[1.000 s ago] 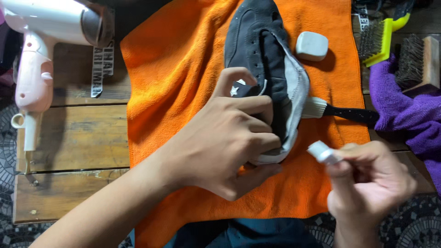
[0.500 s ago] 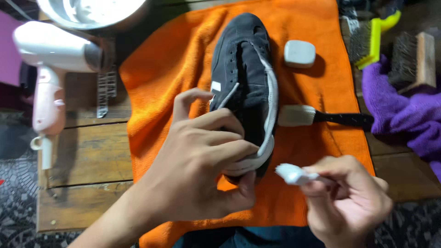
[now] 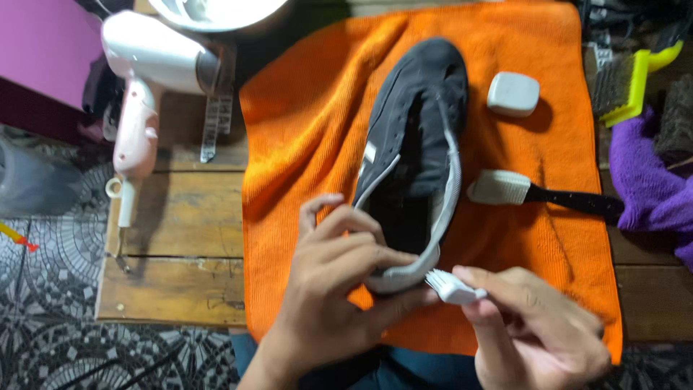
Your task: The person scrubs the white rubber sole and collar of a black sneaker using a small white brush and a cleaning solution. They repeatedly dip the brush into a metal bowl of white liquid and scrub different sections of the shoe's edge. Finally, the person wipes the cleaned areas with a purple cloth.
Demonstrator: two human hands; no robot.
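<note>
A black sneaker (image 3: 419,137) with a white sole edge lies on an orange towel (image 3: 310,144), toe pointing away from me. My left hand (image 3: 339,289) grips its heel end, fingers wrapped over the opening. My right hand (image 3: 534,332) holds a small white brush (image 3: 449,284), whose bristles touch the white sole at the heel.
A black-handled brush with white bristles (image 3: 534,191) and a white bar (image 3: 513,94) lie on the towel right of the shoe. A white and pink hair dryer (image 3: 148,87) rests on the wooden table (image 3: 180,253) at left. A yellow-green brush (image 3: 635,83) and purple cloth (image 3: 650,188) sit at right.
The view has shifted so the shoe and towel sit lower and more central. My right hand brought the small white brush up against the heel sole. My left hand stayed on the heel.
</note>
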